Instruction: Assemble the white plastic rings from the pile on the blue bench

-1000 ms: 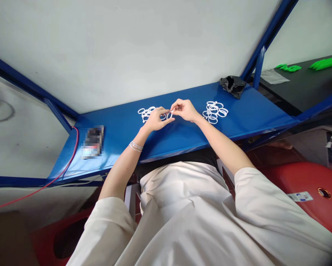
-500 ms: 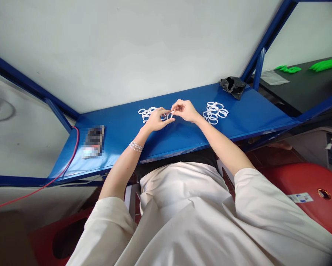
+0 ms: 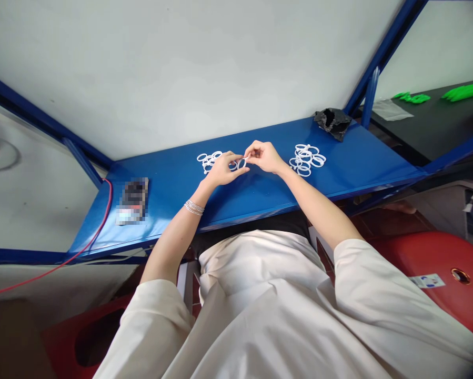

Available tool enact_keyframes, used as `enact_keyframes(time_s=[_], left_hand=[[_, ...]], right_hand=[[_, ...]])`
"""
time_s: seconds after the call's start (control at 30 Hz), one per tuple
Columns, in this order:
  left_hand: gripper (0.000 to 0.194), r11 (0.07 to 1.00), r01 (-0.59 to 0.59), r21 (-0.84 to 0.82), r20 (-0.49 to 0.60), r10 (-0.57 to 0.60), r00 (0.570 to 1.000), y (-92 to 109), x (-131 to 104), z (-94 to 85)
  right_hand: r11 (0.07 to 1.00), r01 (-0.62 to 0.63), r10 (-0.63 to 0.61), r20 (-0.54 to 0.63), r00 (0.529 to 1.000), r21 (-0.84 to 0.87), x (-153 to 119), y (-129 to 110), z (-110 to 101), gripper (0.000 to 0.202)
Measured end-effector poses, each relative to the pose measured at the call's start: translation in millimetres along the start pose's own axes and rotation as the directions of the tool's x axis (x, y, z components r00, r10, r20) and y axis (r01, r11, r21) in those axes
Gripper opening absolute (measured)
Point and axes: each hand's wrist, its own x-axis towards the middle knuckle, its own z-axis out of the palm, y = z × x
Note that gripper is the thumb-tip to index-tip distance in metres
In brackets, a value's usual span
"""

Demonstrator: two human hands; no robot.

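Note:
Between my two hands is a white plastic ring [image 3: 241, 163], held up a little over the blue table [image 3: 260, 192]. My left hand [image 3: 223, 169] grips its left side, thumb below and fingers above. At the ring's upper right, my right hand [image 3: 263, 157] pinches it with thumb and fingertips. Several similar white rings [image 3: 207, 159] lie in a loose cluster behind my left hand, which partly hides them. Another cluster of white rings [image 3: 308, 158] lies to the right of my right hand.
A crumpled black plastic bag [image 3: 334, 123] sits at the back right. To the left lies a blurred-out flat object [image 3: 132, 201], near a red cable [image 3: 106, 210] over the table edge. A red stool [image 3: 433, 273] stands at lower right; green items [image 3: 465, 91] lie on a dark table beyond.
Hardly anything differs. Both hands stay at the same ring with only slight finger movement, and the view has shifted very slightly.

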Motion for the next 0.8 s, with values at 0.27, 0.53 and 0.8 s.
enact_keyframes(time_s=[0.27, 0.53, 0.8], left_hand=[[0.055, 0.998, 0.057, -0.028, -0.013, -0.057, 0.998, -0.6, 0.4, 0.5], [0.059, 0.996, 0.085, -0.040, -0.017, -0.086, 0.996, -1.7, 0.6, 1.3], [0.056, 0.990, 0.132, -0.039, -0.054, -0.134, 0.989, -3.9, 1.5, 1.6]], right_hand=[[1.000, 0.007, -0.007, 0.007, 1.000, -0.003, 0.5, 2.6, -0.8, 0.024], [1.000, 0.003, -0.003, -0.003, 1.000, 0.001, 1.2, 2.0, -1.2, 0.021], [0.999, -0.015, 0.014, -0.032, 0.999, -0.032, 2.4, 5.7, 1.2, 0.020]])
